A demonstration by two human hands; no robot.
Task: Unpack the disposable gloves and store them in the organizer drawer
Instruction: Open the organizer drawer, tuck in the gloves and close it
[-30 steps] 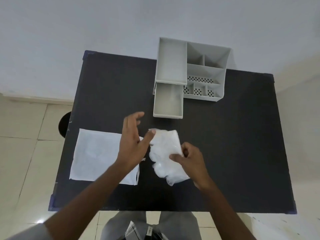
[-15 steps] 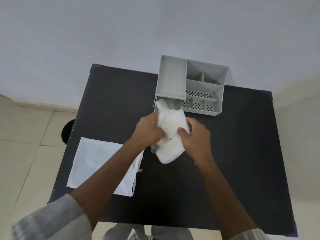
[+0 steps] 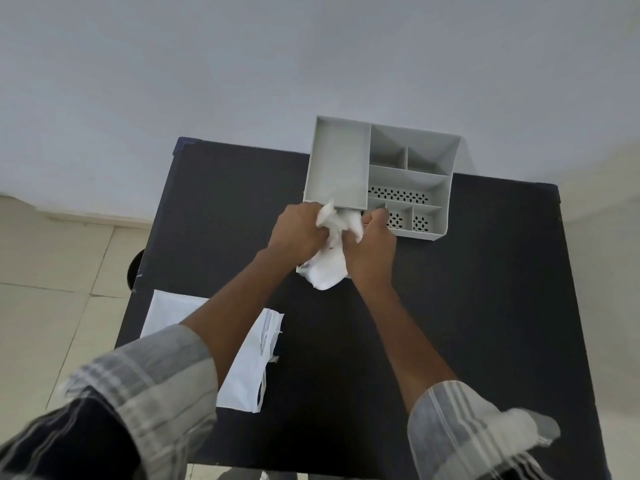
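Observation:
A crumpled white bundle of disposable gloves (image 3: 330,268) is gripped between both my hands at the front of the grey organizer (image 3: 408,174). My left hand (image 3: 298,233) clutches its left side and my right hand (image 3: 372,244) its right side. The bundle's top end reaches the organizer's front edge, over the pulled-out drawer, which my hands and the gloves mostly hide. Its lower end hangs toward the black table (image 3: 467,306). The flat white empty packaging (image 3: 166,313) lies at the table's left, partly under my left forearm.
The organizer stands at the table's far edge against a pale wall, with several open compartments and perforated sections on its right. A dark round object (image 3: 135,268) sits on the tiled floor left of the table.
Both hands closed on the glove bundle, lifted it from the table's middle and carried it forward to the organizer's drawer. The bundle is now more scrunched.

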